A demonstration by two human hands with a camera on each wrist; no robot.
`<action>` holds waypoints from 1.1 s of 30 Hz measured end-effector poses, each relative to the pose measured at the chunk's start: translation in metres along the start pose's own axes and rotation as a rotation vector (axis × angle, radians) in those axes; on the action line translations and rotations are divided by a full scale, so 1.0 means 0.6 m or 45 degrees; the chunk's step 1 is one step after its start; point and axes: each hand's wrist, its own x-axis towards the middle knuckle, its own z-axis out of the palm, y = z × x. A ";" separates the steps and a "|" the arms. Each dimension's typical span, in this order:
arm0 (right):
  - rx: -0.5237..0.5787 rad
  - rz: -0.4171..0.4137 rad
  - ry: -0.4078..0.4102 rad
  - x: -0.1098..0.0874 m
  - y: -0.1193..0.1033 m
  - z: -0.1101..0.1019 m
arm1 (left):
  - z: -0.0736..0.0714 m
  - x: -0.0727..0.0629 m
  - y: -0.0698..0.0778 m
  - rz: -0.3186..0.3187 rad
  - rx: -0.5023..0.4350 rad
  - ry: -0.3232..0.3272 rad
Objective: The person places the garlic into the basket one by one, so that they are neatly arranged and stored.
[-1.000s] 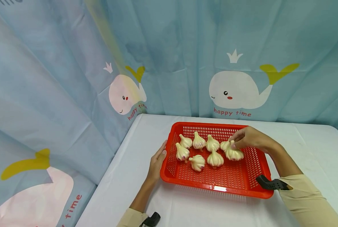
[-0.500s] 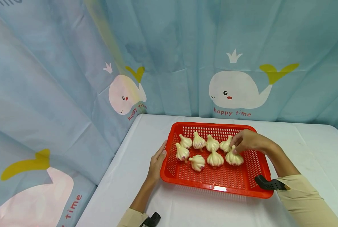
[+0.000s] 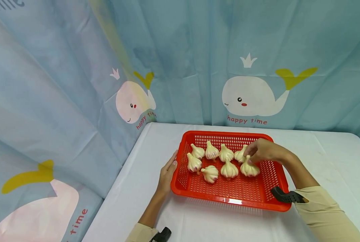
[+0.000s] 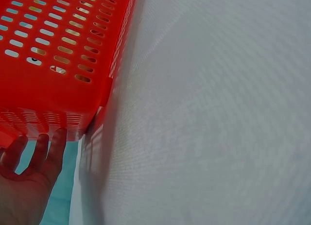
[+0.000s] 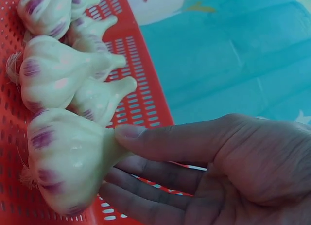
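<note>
My right hand (image 3: 264,150) pinches the neck of a garlic bulb (image 3: 250,168) at the right end of a group in the red basket (image 3: 234,200). In the right wrist view the thumb lies along the neck of this bulb (image 5: 70,159), which has purple patches and root threads. Several other garlic bulbs sit left of it in two loose rows; one bulb (image 3: 240,154) stands just behind, partly covered by the right fingers. My left hand (image 3: 166,174) rests against the basket's left side, its fairly straight fingers (image 4: 56,149) touching the perforated wall.
A white cloth (image 3: 131,198) covers the table under the basket. Blue curtains (image 3: 180,60) printed with whales hang behind and to the left. Black straps with camera mounts (image 3: 285,195) sit at the wrists.
My right hand has lowered a little, and the garlic bulb it holds has gone from tilted to upright, slightly nearer the front. The left hand and basket stay in place.
</note>
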 end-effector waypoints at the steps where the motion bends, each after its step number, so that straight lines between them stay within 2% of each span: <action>1: -0.002 -0.008 0.000 0.001 0.000 0.001 | 0.000 0.000 -0.001 0.002 0.002 0.001; 11: -0.019 -0.046 0.001 0.005 -0.001 0.005 | -0.003 0.002 -0.006 0.015 0.000 -0.004; 17: 0.008 0.001 0.027 -0.004 -0.004 0.000 | -0.002 0.001 -0.004 0.015 -0.004 -0.011; 21: 0.050 0.010 0.075 -0.011 -0.004 -0.008 | -0.001 0.003 -0.001 0.012 0.000 -0.013; 27: 0.042 0.025 0.156 -0.027 -0.004 -0.023 | -0.003 0.006 0.001 0.001 0.021 -0.010; 30: 0.034 0.020 0.232 -0.042 -0.004 -0.030 | -0.008 0.005 0.002 -0.009 0.043 -0.017; 33: 0.009 -0.005 0.335 -0.062 -0.005 -0.037 | -0.015 0.004 0.005 0.006 0.136 -0.010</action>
